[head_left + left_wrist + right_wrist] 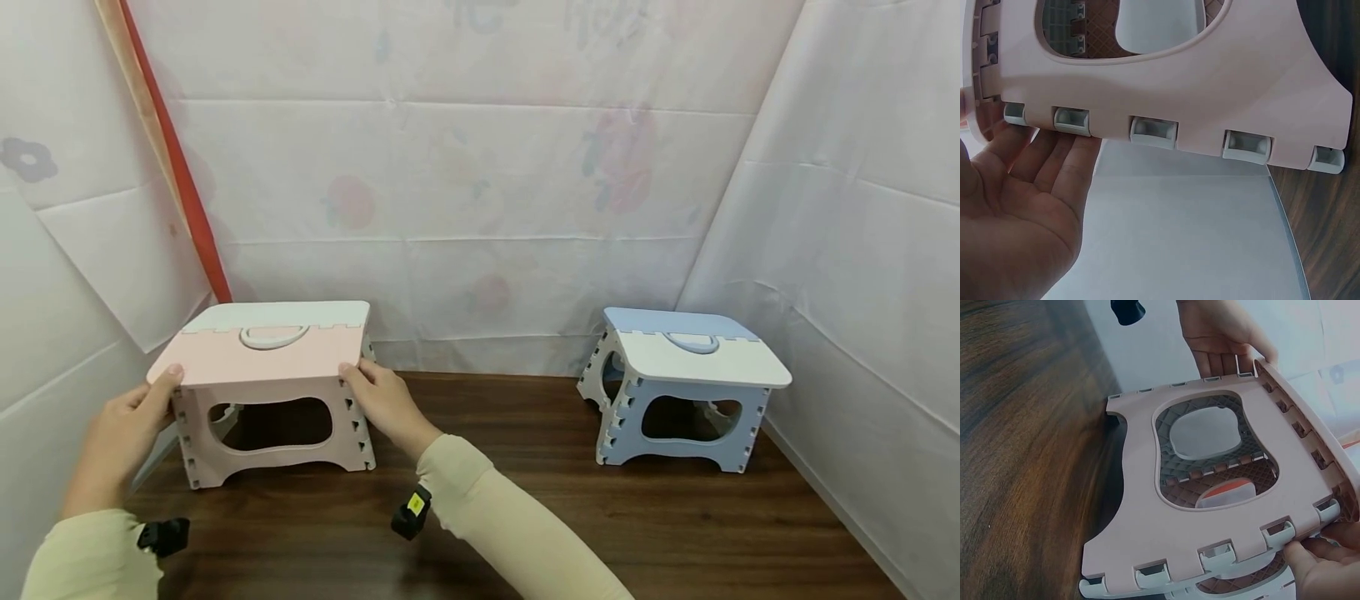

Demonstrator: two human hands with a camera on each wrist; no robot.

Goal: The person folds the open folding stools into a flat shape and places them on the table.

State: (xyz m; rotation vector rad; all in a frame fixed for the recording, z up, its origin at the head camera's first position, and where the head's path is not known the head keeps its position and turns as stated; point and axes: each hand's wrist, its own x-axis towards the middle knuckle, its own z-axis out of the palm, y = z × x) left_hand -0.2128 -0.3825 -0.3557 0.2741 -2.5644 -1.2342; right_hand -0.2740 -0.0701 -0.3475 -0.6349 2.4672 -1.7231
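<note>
A pink and white folding stool (pixel 262 358) stands unfolded at the left of the brown wooden surface, close to the back curtain. My left hand (pixel 120 442) grips its front left corner, thumb on top of the seat. At the front right corner my right hand (pixel 390 408) holds the seat edge, thumb on top. The left wrist view shows the left fingers (pixel 1054 156) against the stool's hinged side, below the seat edge. In the right wrist view the right hand (pixel 1329 565) is partly cut off by the frame, near the hinges under the seat.
A second folding stool (pixel 697 367), blue and white, stands unfolded at the right. White printed curtains (pixel 487 183) close off the back and both sides. A red strip (pixel 180 158) hangs at the back left. The dark wood surface (pixel 510 442) stretches between the stools.
</note>
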